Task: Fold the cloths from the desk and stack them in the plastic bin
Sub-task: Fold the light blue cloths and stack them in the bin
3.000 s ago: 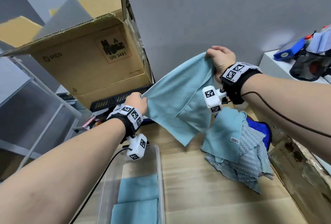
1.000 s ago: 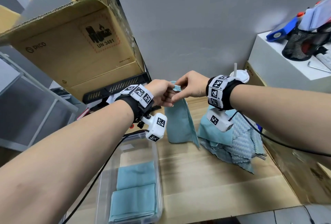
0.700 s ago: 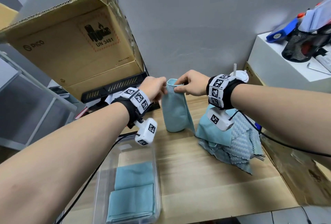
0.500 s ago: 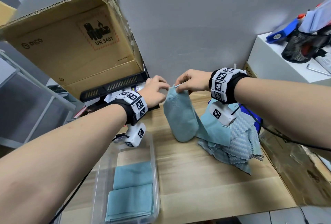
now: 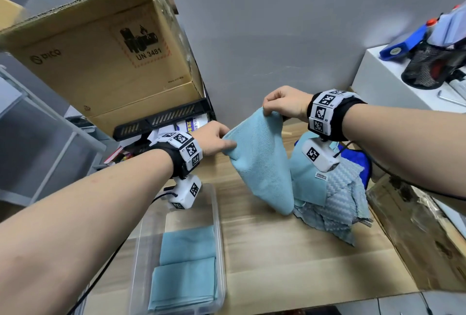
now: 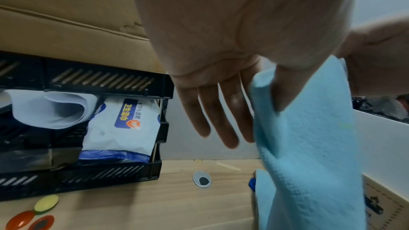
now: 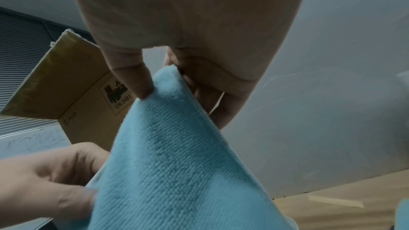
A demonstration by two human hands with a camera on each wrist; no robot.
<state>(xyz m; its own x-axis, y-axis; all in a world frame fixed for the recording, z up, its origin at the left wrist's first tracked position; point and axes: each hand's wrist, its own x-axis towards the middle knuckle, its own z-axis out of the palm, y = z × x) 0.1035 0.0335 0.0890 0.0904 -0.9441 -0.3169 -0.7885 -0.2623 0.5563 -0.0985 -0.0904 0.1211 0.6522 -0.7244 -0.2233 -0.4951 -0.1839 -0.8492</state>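
A light blue cloth [image 5: 262, 161] hangs doubled over the wooden desk [image 5: 290, 251], held in the air at two upper points. My left hand [image 5: 216, 138] pinches its left edge between thumb and forefinger; the other fingers [image 6: 212, 118] stay straight. Higher and to the right, my right hand [image 5: 280, 103] pinches the cloth's top corner [image 7: 166, 80]. The cloth's lower fold hangs just over the heap of unfolded cloths [image 5: 332, 203]. At the near left, the clear plastic bin [image 5: 219, 213] holds two folded blue cloths [image 5: 186, 264].
A large cardboard box [image 5: 100, 62] sits on a black rack [image 5: 161, 120] at the back left, with a wipes pack [image 6: 124, 125] inside. A white shelf [image 5: 393, 82] with a mesh pot [image 5: 433, 67] stands at the right. A brown box [image 5: 423, 234] borders the desk's right edge.
The hands met to double the cloth, then drew apart. Since half a second ago the right hand rose slightly and the left moved left, spreading the folded cloth wider.
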